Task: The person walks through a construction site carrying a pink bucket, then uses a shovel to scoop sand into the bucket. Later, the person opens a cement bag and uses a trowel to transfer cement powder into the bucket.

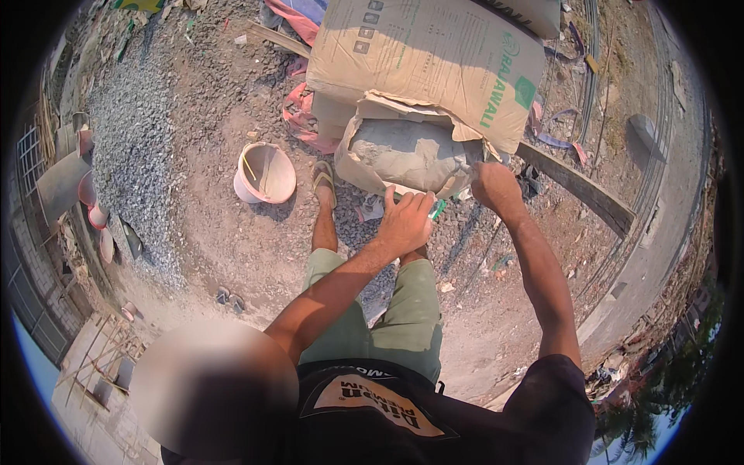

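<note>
A torn-open brown paper cement bag lies in front of me, with a grey mass of cement showing through its ragged opening. My left hand grips the bag's near edge, its fingers bent over the paper. At the right end of the opening, my right hand is closed on the torn paper. Its fingertips are partly hidden. Just beyond, a larger brown paper bag with green print rests against the opened one.
A pale pink bucket with a thin yellow stick inside stands to the left. Grey gravel spreads farther left. A wooden plank sticks out right of the bags. Red-pink sheeting lies beside them. A pair of sandals sits on the ground.
</note>
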{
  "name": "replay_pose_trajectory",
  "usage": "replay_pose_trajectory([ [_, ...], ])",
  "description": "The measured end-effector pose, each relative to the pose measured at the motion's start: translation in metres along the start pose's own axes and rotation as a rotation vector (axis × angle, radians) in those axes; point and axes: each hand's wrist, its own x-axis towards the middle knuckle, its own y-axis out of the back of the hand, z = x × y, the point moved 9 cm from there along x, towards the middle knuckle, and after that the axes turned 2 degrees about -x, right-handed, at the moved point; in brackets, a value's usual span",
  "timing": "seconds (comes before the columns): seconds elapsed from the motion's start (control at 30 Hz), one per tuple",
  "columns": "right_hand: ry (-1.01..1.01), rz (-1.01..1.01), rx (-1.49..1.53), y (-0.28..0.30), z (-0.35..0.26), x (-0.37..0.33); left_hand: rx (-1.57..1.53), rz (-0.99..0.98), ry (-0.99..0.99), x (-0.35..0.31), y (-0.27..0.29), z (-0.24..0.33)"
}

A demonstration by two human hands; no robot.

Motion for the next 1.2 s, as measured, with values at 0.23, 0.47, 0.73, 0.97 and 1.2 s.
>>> replay_pose_trajectory([
  [0.23,0.022,-0.028,0.112,-0.004,-0.022,0.004,-0.066,0.096,0.140,-0.018,-0.007,0.003],
  [0.47,-0.010,-0.041,0.284,-0.026,-0.044,0.017,-0.240,0.249,0.019,-0.022,0.020,-0.011],
  [0.73,-0.060,-0.101,0.239,-0.026,-0.056,0.016,-0.164,0.577,0.601,-0.144,0.014,-0.295],
  [0.97,-0.223,-0.115,0.328,-0.024,-0.059,-0.006,-0.357,0.480,1.724,-0.313,-0.068,-0.622],
  [1.2,-0.333,-0.019,0.398,-0.028,-0.066,-0.024,-0.117,0.397,1.578,-0.308,-0.045,-0.658],
])
